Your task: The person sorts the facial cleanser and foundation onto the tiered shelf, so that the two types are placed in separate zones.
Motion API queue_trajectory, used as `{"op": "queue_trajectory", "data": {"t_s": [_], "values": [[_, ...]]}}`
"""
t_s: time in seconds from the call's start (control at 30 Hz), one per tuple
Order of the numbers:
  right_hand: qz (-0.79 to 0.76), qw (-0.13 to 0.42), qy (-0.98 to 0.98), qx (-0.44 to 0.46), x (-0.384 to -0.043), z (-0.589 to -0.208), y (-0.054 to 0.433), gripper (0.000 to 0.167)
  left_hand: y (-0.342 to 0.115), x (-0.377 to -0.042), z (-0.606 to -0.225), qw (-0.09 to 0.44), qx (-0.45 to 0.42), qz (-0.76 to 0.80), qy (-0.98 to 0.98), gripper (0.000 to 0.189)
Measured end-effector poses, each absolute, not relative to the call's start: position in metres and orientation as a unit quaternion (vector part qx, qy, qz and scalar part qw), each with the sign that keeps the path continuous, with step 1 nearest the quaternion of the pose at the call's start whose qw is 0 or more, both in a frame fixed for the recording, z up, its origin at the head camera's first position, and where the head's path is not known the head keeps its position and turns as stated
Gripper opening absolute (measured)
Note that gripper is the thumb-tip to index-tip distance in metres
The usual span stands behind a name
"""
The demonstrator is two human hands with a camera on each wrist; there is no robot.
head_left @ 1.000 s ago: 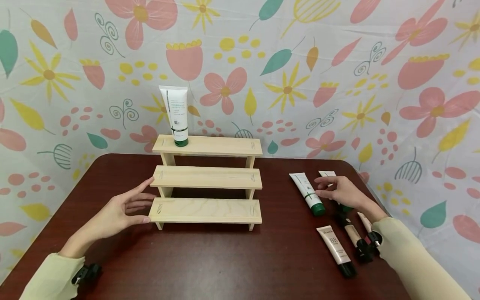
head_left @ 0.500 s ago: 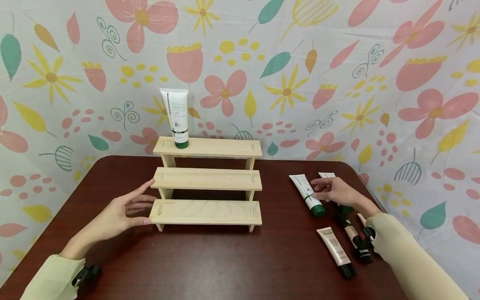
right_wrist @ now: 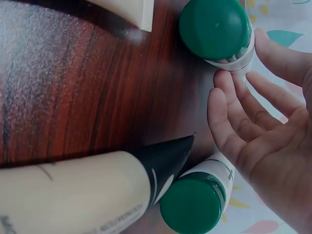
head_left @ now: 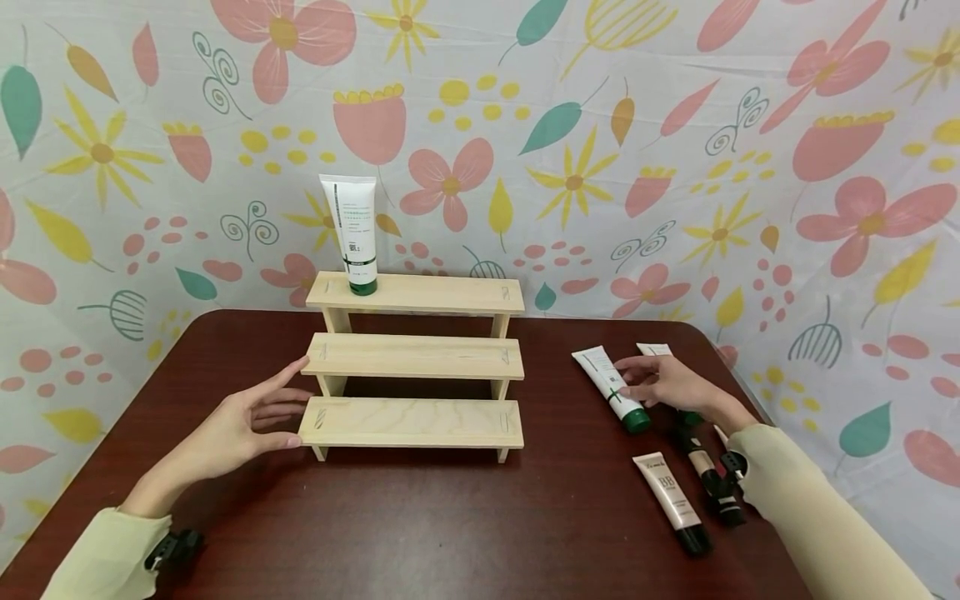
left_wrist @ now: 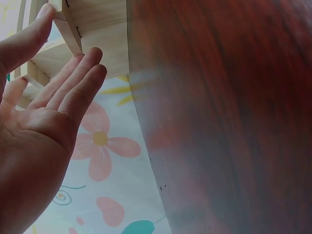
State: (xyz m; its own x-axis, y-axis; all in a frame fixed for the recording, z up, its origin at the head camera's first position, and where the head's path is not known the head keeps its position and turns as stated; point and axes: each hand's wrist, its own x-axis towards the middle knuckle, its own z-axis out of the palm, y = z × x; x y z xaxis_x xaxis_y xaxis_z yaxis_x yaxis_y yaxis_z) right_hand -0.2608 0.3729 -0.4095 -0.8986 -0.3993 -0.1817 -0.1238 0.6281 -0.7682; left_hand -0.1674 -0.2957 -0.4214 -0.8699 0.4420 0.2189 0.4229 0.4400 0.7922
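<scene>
On the left, my left hand (head_left: 225, 433) rests against the end of the three-tier wooden rack (head_left: 412, 421). Its index finger touches the middle shelf and its thumb the lowest one; in the left wrist view the fingers of this left hand (left_wrist: 44, 131) are extended. A white tube with a green cap (head_left: 611, 387) lies on the table at the right, and my right hand (head_left: 671, 385) holds it between thumb and fingers. From the right wrist, that tube's green cap (right_wrist: 214, 29) shows just beyond the fingertips of the right hand (right_wrist: 268, 131). Another white tube (head_left: 654, 349) is partly hidden behind this hand.
One white tube (head_left: 355, 237) stands cap-down on the top shelf. A beige BB cream tube (head_left: 671, 496) and a beige tube with black ends (head_left: 708, 475) lie near the right forearm, with another partly hidden item. Behind the dark table (head_left: 420, 533) hangs a floral cloth (head_left: 465, 100).
My right hand has moved slightly left and closed in on the white tube, whose upper end has shifted a little left. The left hand stays against the rack.
</scene>
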Motion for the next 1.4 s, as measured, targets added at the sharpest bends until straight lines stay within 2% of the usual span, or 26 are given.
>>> {"op": "queue_trajectory", "data": {"t_s": [0.23, 0.47, 0.67, 1.4], "values": [[-0.404, 0.181, 0.884, -0.151, -0.261, -0.409, 0.369, 0.060, -0.295, -0.168, -0.422, 0.007, 0.255, 0.462, 0.849, 0.104], [-0.398, 0.225, 0.882, -0.111, -0.263, -0.407, 0.365, 0.071, -0.295, -0.168, -0.422, 0.004, 0.258, 0.462, 0.848, 0.104], [-0.400, 0.240, 0.876, -0.122, -0.265, -0.410, 0.363, 0.072, -0.295, -0.168, -0.422, 0.005, 0.257, 0.460, 0.850, 0.104], [-0.376, 0.248, 0.881, -0.148, -0.269, -0.404, 0.357, 0.069, -0.295, -0.167, -0.423, 0.006, 0.248, 0.459, 0.853, 0.104]]}}
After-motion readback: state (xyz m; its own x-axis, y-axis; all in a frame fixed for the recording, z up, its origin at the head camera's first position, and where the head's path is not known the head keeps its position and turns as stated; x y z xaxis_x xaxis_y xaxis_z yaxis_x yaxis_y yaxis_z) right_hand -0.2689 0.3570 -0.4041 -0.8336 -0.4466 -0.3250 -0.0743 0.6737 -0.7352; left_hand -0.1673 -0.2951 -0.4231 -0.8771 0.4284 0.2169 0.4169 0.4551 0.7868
